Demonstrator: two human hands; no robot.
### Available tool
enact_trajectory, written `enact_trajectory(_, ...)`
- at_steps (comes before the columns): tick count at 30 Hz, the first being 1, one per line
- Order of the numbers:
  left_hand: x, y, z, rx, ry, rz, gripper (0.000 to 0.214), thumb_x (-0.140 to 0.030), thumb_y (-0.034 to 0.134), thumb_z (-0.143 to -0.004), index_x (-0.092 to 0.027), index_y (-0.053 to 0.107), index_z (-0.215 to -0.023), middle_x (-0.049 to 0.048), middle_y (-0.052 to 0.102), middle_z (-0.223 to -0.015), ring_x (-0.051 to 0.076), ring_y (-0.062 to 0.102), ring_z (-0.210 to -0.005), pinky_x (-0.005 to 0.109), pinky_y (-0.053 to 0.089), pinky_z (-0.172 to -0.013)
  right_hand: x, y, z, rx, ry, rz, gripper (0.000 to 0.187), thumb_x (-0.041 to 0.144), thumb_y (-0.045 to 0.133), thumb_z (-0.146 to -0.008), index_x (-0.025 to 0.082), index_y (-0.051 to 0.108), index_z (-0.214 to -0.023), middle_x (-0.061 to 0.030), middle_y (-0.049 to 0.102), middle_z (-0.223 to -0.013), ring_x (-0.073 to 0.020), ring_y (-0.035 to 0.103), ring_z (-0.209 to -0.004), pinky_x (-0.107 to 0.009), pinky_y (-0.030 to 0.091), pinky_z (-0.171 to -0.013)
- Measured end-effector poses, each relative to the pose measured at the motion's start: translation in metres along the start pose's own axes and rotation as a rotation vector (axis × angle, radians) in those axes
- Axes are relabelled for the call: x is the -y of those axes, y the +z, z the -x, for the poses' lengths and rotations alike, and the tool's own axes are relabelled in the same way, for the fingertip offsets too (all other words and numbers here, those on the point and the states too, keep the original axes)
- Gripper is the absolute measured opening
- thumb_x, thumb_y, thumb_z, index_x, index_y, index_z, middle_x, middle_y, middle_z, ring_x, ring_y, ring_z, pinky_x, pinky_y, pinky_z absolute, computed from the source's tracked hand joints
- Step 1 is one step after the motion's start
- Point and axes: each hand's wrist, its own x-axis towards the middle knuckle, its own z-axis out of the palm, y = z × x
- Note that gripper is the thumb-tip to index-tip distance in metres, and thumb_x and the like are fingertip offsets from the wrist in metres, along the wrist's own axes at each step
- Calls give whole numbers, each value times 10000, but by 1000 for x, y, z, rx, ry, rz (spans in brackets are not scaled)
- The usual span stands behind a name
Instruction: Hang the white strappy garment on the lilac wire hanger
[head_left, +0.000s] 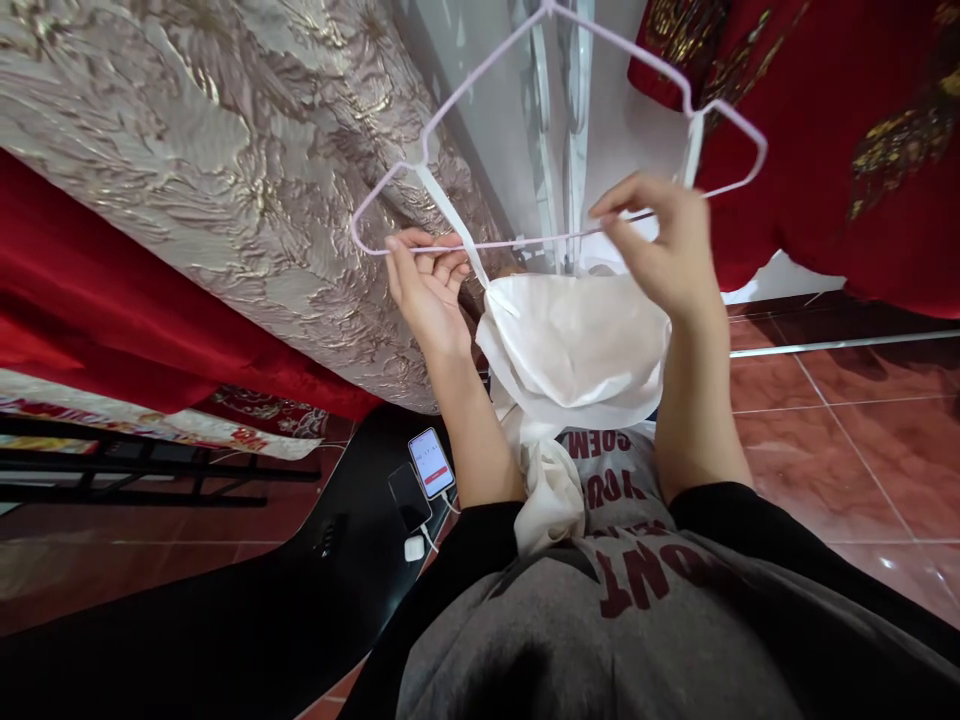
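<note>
A pale pink clothes hanger (480, 75) is held up in front of me. A white strappy garment (577, 340) hangs from it, its two thin straps caught in the notches on either side. My left hand (431, 290) grips the lower bar near the left corner, thumb in front and fingers curled behind, beside the left strap. My right hand (667, 240), slightly blurred, has thumb and forefinger pinched at the bar right of its middle. The right strap passes partly hidden behind this hand. Lower down, the garment's fabric bunches against my grey shirt (622, 490).
Textured beige-gold fabric (300, 180) hangs close on the left, above red cloth (150, 320). A red garment with gold sequins (825, 150) hangs on the right. Two phones (430, 463) and a white earbud case (414, 548) lie on a black surface (262, 590).
</note>
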Motion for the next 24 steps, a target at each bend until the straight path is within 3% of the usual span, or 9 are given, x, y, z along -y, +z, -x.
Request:
enact_trajectory(1, -1, -2, 0, 10, -17, -3, 519, -784, 558, -982, -270, 615, -933, 85, 736, -972, 227, 741, -908, 297, 586, -766, -2, 1, 3, 141, 58, 15, 104, 199, 670, -877, 293, 679, -833, -24, 757, -897, -249, 711, -916, -478, 568, -983)
enact_trajectory(3, -4, -8, 2, 88, -77, -43, 511, -766, 592, -975, -260, 656, -939, 93, 763, -988, 237, 755, -941, 309, 602, -805, -4, 0, 4, 262, 132, 24, 53, 246, 706, -882, 282, 731, -911, -27, 786, -975, -266, 722, -977, -507, 545, -1030)
enact_trajectory(7, -24, -19, 13, 338, -145, -228, 480, -677, 652, -982, -214, 755, -908, 128, 784, -948, 277, 770, -971, 352, 617, -836, 4, -5, 2, 215, 180, -42, 92, 272, 676, -933, 267, 767, -941, -37, 801, -1005, -262, 735, -999, -475, 547, -999)
enact_trajectory(9, -39, -16, 21, 405, -93, -256, 455, -628, 653, -1005, -196, 783, -945, 135, 787, -964, 290, 770, -985, 366, 613, -835, 7, -6, 2, 197, 177, -53, 98, 266, 675, -935, 259, 769, -908, -36, 803, -971, -255, 737, -980, -461, 547, -986)
enact_trajectory(11, -53, -6, 24, 436, 23, -136, 368, -533, 669, -1028, -185, 788, -1042, 132, 790, -1074, 291, 758, -1057, 355, 598, -852, 7, -4, 3, 188, 174, -66, 116, 271, 660, -946, 253, 768, -908, -32, 802, -959, -243, 736, -967, -442, 553, -958)
enact_trajectory(14, -64, 13, 19, 372, 192, 217, 376, -379, 408, -1142, -180, 722, -1203, 94, 702, -1379, 238, 649, -1328, 306, 572, -917, 4, -1, 5, 220, 154, -91, 126, 304, 656, -953, 257, 772, -966, -25, 807, -1010, -232, 732, -990, -423, 559, -951)
enact_trajectory(17, -61, 26, 9, 212, 172, 366, 515, -283, 144, -1165, -173, 646, -1198, 86, 568, -1554, 183, 515, -1478, 264, 569, -923, 2, 0, 7, 276, 123, -105, 170, 339, 663, -953, 259, 776, -1051, -31, 811, -1121, -247, 733, -1079, -445, 551, -1010)
enact_trajectory(20, -52, 27, 6, 136, 175, 373, 314, -232, 297, -1146, -181, 592, -1242, 99, 478, -1637, 200, 474, -1507, 246, 580, -782, 1, -2, 7, 300, 110, -83, 185, 340, 669, -954, 266, 780, -1083, -34, 809, -1166, -262, 732, -1120, -481, 525, -1066)
enact_trajectory(24, -49, 28, 8, 217, 285, 206, 247, -165, 515, -1080, -242, 654, -1268, 29, 495, -1627, 253, 575, -1408, 218, 482, -526, 0, -5, 8, 270, 107, -35, 159, 310, 668, -959, 277, 786, -1061, -29, 814, -1131, -260, 736, -1082, -510, 486, -1103)
